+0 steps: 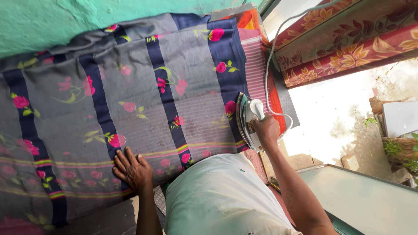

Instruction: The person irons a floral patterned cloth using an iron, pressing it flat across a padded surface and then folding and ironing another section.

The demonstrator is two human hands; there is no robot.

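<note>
The person stands at the near edge of a wide grey cloth with dark blue stripes and pink printed flowers (130,100), which lies spread flat over the ironing surface and runs from the far green wall down to the near edge. The left hand (132,169) rests palm down on the near part of the cloth, fingers spread apart and flat, holding nothing. The right hand (266,129) is clamped around the white handle of a silver metal electric iron (247,124), which is tipped up on its side at the right edge of the cloth, its shiny soleplate facing left. A white cord (272,56) runs from the iron towards the far right. Under the cloth's right edge a pink striped fabric (256,69) shows. Further right, a red and gold floral patterned cloth (348,48) hangs. The person's white shirt (217,200) fills the near middle.
</note>
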